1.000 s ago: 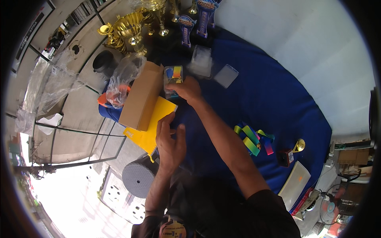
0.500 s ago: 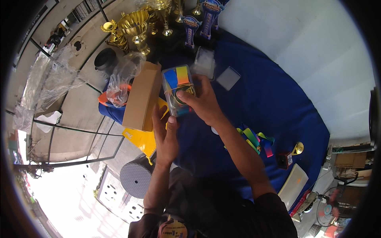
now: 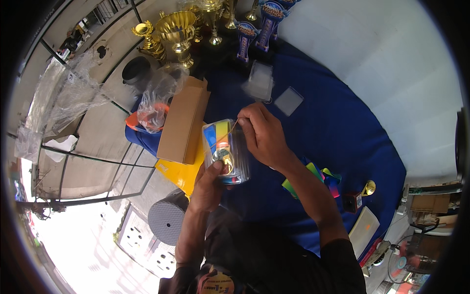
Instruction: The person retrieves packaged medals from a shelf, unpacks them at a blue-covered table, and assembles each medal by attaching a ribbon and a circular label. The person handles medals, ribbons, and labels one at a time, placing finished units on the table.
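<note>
My left hand (image 3: 207,190) grips a stack of clear plastic cases (image 3: 240,164) from below, its thumb pressed on the front. Inside the top case shows a gold medal (image 3: 226,158) with a blue, yellow and orange ribbon (image 3: 222,130). My right hand (image 3: 267,137) is closed in a pinch just above the cases' right side. Between its fingertips it pulls a thin brown band (image 3: 230,131), which looks like a rubber band, stretched out from the case front. Beyond my hands, clear plastic lids or cases (image 3: 260,81) and a separate clear lid (image 3: 289,101) lie on the blue cloth.
An open cardboard box (image 3: 182,122) stands left of my hands, on a yellow bag (image 3: 178,171). Gold trophy cups (image 3: 177,29) and blue figured trophies (image 3: 267,22) line the back. Colourful ribbons (image 3: 313,179) and a small trophy (image 3: 353,201) sit at right on the blue tablecloth (image 3: 338,127).
The cases have come down nearer to me and now rest in my left hand. My right hand has let go of them and pulls the band away up and to the right.
</note>
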A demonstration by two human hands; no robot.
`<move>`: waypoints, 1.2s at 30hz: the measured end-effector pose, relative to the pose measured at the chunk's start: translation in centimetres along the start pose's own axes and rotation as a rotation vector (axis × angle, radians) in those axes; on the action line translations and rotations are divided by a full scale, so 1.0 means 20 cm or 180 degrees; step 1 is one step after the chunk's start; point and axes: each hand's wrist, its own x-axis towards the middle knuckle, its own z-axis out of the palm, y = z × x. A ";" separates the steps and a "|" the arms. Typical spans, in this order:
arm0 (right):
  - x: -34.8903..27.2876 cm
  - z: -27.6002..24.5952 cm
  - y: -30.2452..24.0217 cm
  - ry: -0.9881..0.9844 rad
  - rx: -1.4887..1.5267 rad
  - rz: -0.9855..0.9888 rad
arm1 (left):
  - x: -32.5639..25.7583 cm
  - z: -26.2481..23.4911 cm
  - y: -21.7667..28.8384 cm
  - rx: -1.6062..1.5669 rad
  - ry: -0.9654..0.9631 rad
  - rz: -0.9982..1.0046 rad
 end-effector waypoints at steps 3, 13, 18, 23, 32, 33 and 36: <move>0.13 0.06 0.02 0.0420 -0.0278 -0.0441 | -0.07 -0.05 0.05 -0.0052 0.0029 -0.0048; 0.51 0.10 0.45 -0.0420 0.0026 0.1396 | -0.25 -0.09 -0.12 -0.0034 -0.0069 -0.0893; 0.38 0.05 0.42 -0.0582 -0.0198 0.1806 | -0.23 -0.05 -0.14 -0.0467 -0.0334 -0.0754; -0.29 -0.13 0.07 -0.0478 0.2006 0.2280 | -0.15 0.01 -0.18 -0.1010 -0.0459 -0.0494; -0.85 -0.24 -0.22 0.2171 0.2398 0.2754 | -0.06 0.41 -0.34 0.2128 -0.1374 -0.0464; -0.86 -0.27 -0.24 0.2355 0.2539 0.2775 | -0.05 0.44 -0.36 0.2226 -0.1410 -0.0589; -0.89 -0.33 -0.27 0.2415 0.2565 0.2690 | 0.00 0.48 -0.42 0.2035 -0.1537 -0.0608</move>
